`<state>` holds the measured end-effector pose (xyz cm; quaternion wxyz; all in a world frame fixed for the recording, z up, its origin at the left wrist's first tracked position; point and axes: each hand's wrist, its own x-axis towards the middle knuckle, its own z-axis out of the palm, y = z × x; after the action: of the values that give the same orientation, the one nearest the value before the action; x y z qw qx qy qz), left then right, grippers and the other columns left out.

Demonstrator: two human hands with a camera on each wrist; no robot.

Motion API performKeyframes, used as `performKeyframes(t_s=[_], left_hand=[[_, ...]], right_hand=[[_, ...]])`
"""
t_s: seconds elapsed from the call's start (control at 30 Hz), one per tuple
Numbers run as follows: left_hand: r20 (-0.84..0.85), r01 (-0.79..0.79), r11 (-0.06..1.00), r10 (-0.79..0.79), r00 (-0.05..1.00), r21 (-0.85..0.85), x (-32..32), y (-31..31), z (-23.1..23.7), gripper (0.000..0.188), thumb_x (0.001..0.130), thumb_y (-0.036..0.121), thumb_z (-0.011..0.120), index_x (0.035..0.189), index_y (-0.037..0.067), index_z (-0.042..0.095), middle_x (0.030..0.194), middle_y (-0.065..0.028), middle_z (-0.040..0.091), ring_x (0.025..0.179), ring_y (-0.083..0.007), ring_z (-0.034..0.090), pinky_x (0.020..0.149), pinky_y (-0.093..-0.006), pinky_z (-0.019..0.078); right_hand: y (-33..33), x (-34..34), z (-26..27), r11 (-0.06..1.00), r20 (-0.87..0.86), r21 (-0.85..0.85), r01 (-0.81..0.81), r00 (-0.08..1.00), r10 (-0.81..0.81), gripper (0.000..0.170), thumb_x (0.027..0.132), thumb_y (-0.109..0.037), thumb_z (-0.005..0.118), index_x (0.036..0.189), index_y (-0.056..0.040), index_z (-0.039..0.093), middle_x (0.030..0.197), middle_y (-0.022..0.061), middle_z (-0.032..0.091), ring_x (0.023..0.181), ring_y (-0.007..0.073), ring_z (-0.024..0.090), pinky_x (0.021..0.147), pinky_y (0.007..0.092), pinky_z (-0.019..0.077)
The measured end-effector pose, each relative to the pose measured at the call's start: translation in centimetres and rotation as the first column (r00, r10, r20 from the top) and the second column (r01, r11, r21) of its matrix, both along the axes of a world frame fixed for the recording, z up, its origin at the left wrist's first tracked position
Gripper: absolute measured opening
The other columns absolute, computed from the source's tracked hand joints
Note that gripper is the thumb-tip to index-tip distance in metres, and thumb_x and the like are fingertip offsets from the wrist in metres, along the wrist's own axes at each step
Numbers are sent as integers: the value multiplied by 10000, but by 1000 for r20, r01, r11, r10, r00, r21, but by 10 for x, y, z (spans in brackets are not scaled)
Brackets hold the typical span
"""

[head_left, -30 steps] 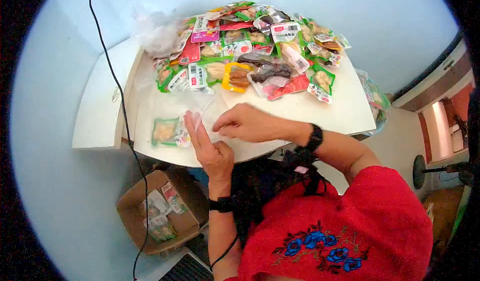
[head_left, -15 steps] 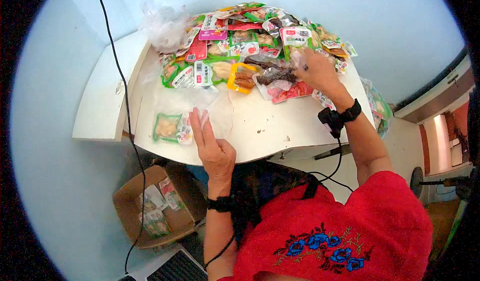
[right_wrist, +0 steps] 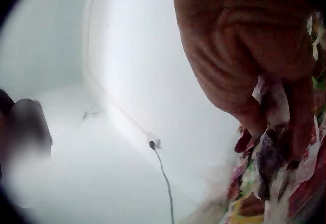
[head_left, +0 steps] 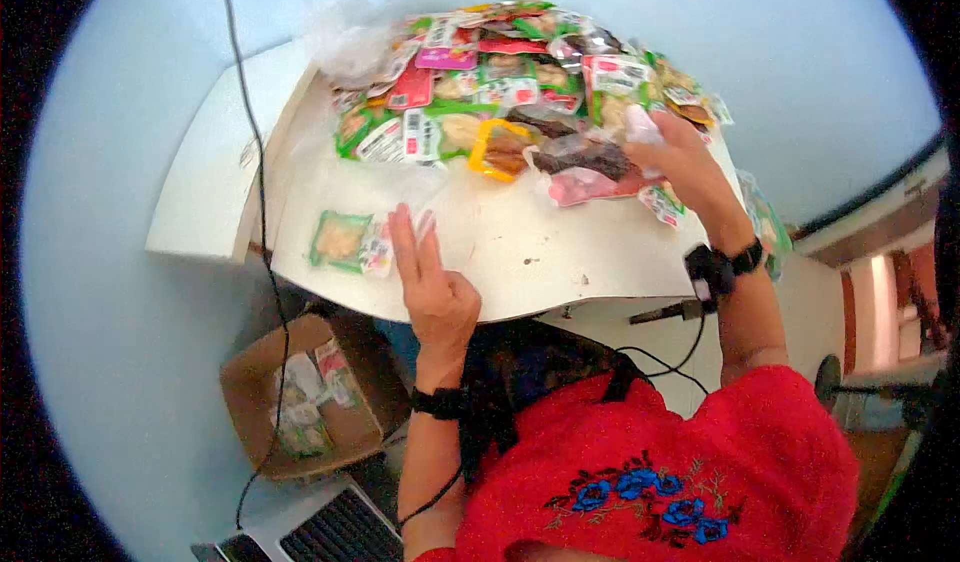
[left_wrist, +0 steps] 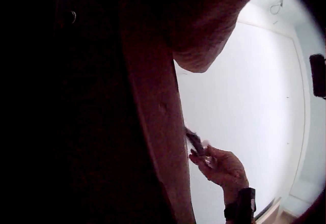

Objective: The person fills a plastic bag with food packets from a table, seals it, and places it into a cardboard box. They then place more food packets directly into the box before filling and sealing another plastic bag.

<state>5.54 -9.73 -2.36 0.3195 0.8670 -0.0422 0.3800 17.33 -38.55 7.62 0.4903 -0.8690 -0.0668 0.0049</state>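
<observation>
My left hand point(head_left: 438, 297) lies at the table's front edge with its fingers straight, touching a thin clear plastic bag point(head_left: 410, 187). Beside those fingertips, to the left, is a green-edged food packet point(head_left: 340, 237) with pale contents, lying flat. At the right end of the heap, my right hand point(head_left: 690, 162) pinches a clear packet of dark food point(head_left: 605, 157) between thumb and fingers. The right wrist view shows the fingers around the clear packet of dark food point(right_wrist: 272, 158) up close. Next to it lies a yellow-edged packet point(head_left: 500, 149) with brown contents.
A large heap of food packets point(head_left: 505, 67) covers the back of the white table point(head_left: 500, 262). Crumpled clear plastic point(head_left: 350, 42) sits at its left. Below, a cardboard box point(head_left: 245, 377) holds several packets. A black cable point(head_left: 262, 192) hangs at the left.
My right hand went from beside the left hand to the right end of the heap, where it now pinches the packet of dark food. My left hand has stayed by the bag.
</observation>
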Motion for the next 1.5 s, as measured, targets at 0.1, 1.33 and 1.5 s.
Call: performKeyframes(t_s=[0.1,1.33,1.5], left_hand=[[12,-11,1000,11,1000,2,0,2,0,650,677,-134,400,1319,-70,476,1491,-295,339,1400,-469,304,1148,-485,297],[49,-52,997,50,998,54,2,4,-1,513,831,31,569,1336,-27,497,1503,-274,336,1383,-451,346,1117,-552,310],[75,-59,998,57,996,30,4,3,-2,532,811,10,562,1337,-34,493,1500,-285,328,1387,-452,338,1126,-539,309]], right_hand=[[14,-27,14,944,-189,311,-110,966,175,392,868,-185,668,1200,11,594,1027,114,698,853,192,689,668,328,578],[227,-51,-66,363,-286,928,82,783,553,259,1031,-130,416,1238,-31,535,1163,69,604,1028,176,593,903,318,513],[233,-46,-76,396,-287,916,63,792,538,230,1016,-109,450,1192,-21,569,1102,70,624,947,175,619,816,319,542]])
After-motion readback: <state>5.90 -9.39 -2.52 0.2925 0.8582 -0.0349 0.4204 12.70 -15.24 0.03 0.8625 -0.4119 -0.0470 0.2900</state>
